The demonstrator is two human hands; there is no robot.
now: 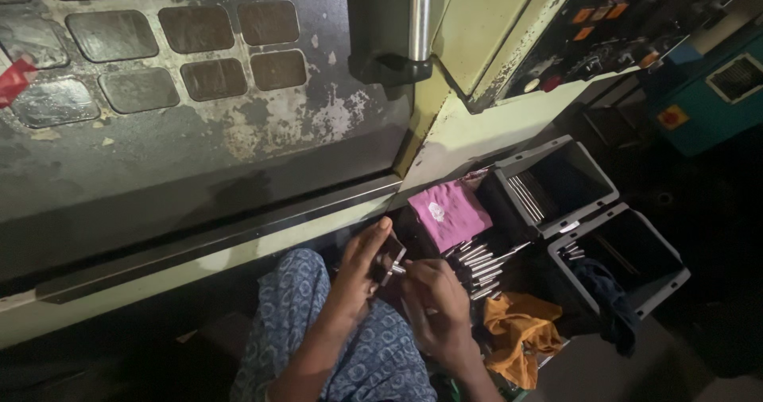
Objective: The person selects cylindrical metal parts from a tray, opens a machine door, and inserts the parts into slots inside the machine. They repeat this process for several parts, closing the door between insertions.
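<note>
My left hand (362, 271) holds a small dark block-shaped gauge (388, 257) up in front of me. My right hand (433, 302) pinches a short metal rod (400, 269) whose tip touches the gauge. Both hands hover over my knee, which is covered in blue patterned cloth (302, 306). Just right of the hands lies a pile of several shiny metal rods (481, 263).
A large worn machine with a dark sliding door (199, 92) and a chrome handle (419, 16) rises ahead. Two grey bins (556, 183) (628, 259) hold more rods. A pink cloth (449, 211), an orange rag (520, 330) and a dark blue rag (608, 299) lie nearby.
</note>
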